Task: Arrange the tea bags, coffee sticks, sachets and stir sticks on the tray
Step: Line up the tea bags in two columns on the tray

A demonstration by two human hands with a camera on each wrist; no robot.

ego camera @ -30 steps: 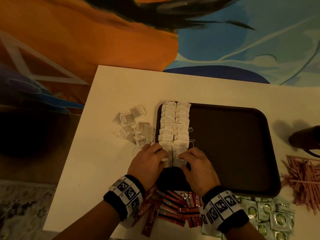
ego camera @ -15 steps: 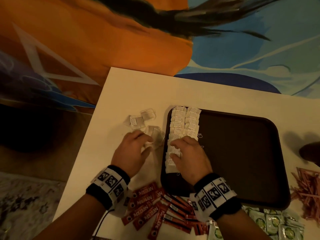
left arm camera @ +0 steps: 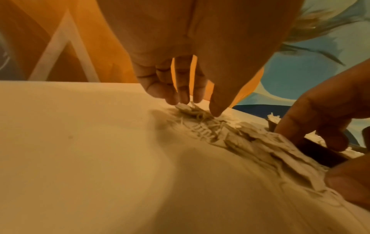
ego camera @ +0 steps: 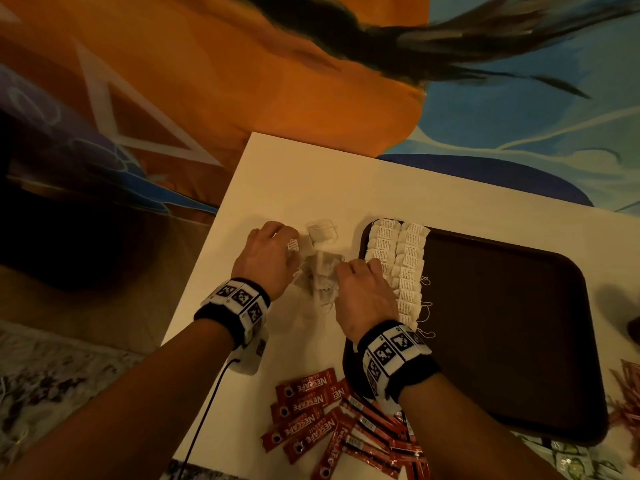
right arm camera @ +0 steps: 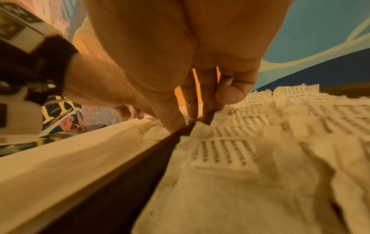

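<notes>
Two neat rows of white tea bags (ego camera: 398, 265) lie along the left edge of the dark brown tray (ego camera: 502, 323). A loose pile of tea bags (ego camera: 322, 275) sits on the white table just left of the tray. My left hand (ego camera: 277, 251) is over the pile's far side, and in the left wrist view its fingertips and thumb (left arm camera: 198, 107) pinch one tea bag (left arm camera: 190, 109). My right hand (ego camera: 349, 275) reaches across the tray rim. Its thumb and forefinger (right arm camera: 184, 122) close on a loose tea bag (right arm camera: 158, 133) at the pile's near side.
Red coffee sticks (ego camera: 311, 420) lie scattered at the table's near edge. Green sachets (ego camera: 568, 459) sit below the tray's near right corner and pinkish stir sticks (ego camera: 627, 393) at the far right. A colourful bedspread (ego camera: 277, 81) lies beyond the table.
Both hands have left the near end of the tea bag rows on the tray. The left went to the loose pile first, then the right followed it over the tray's left rim.
</notes>
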